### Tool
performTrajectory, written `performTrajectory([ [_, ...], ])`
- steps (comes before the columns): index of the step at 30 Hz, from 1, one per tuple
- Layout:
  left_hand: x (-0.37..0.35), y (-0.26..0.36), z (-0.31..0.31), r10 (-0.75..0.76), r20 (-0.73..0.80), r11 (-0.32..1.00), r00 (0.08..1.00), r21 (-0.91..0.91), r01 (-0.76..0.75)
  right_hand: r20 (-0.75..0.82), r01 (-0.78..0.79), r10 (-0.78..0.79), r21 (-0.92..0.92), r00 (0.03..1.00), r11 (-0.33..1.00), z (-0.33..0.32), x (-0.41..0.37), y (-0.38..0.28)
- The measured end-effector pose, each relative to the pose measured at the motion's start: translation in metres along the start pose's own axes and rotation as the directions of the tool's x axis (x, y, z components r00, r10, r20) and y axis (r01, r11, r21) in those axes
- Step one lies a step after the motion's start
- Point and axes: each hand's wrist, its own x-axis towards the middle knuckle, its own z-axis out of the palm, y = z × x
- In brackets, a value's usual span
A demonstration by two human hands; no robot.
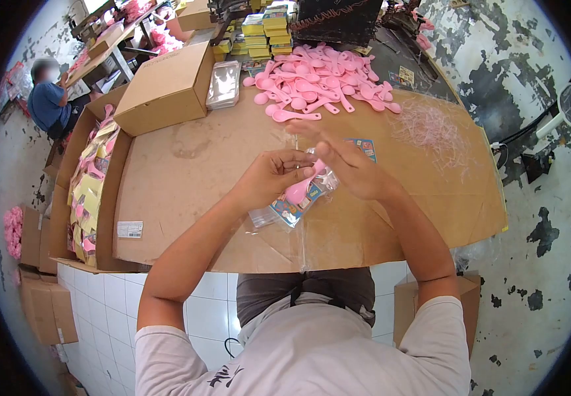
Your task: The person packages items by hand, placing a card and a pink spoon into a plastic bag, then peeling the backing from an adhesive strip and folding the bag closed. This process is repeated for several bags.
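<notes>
A pink plastic spoon (298,190) is lying slantwise between the two hands over the cardboard-covered bench (186,165), its rounded bowl pointing near and left. The left hand (273,175) is holding it from the left side, the thumb and forefinger closing together on the handle, the other fingers curling loosely. The right hand (351,162) is hovering at the handle's far end, its fingers extending flat toward the far left and lying close to one another; whether its thumb is touching the handle cannot be told. Both forearms are reaching in from the near side, converging at the middle.

Beneath the spoon, a clear, glossy plastic bag with a blue printed card (290,212) is resting on the smooth brown cardboard, and another small blue printed card (366,149) is lying just beyond the right hand. A heap of smooth pink plastic spoons (325,76) is spreading across the far side, with a tangle of thin pinkish plastic strands (434,132) to its right. On the left, an open cardboard box (106,218) is holding packed pink and yellow pieces, beside a closed brown carton (166,86) and a stack of clear bags (223,84).
</notes>
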Motion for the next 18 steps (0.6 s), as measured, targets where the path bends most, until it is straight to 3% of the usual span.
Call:
performTrajectory([
  [2,0.001,-0.002,-0.008,-0.032,0.051,0.998,0.998,-0.049,0.034,0.104,-0.111,0.069,0.485,0.992,0.868,0.0,0.003,-0.007],
  [4,-0.001,-0.001,-0.014,-0.056,0.089,0.991,0.994,-0.116,0.067,0.177,-0.138,0.038,0.596,0.983,0.791,-0.01,0.009,-0.016],
  [7,-0.003,0.002,-0.012,-0.045,0.147,0.972,0.988,-0.223,0.077,0.214,-0.076,0.01,0.301,0.977,0.951,-0.038,0.01,-0.018],
  [9,-0.003,0.002,-0.01,0.007,0.204,0.965,0.979,-0.257,0.047,0.199,-0.128,0.108,0.094,0.974,0.987,-0.031,0.001,-0.021],
  [12,-0.003,0.0,-0.013,-0.032,0.251,0.977,0.968,-0.198,0.084,0.2,0.153,-0.113,-0.198,0.973,0.968,-0.03,0.01,-0.039],
  [15,0.001,0.005,-0.009,0.133,0.093,0.983,0.987,-0.141,-0.119,0.114,0.216,-0.189,-0.316,0.975,0.924,-0.025,0.013,-0.069],
  [18,-0.006,0.019,0.0,0.217,-0.07,0.973,0.974,-0.062,-0.221,0.101,0.209,-0.186,-0.576,0.977,0.79,-0.034,0.015,-0.085],
])
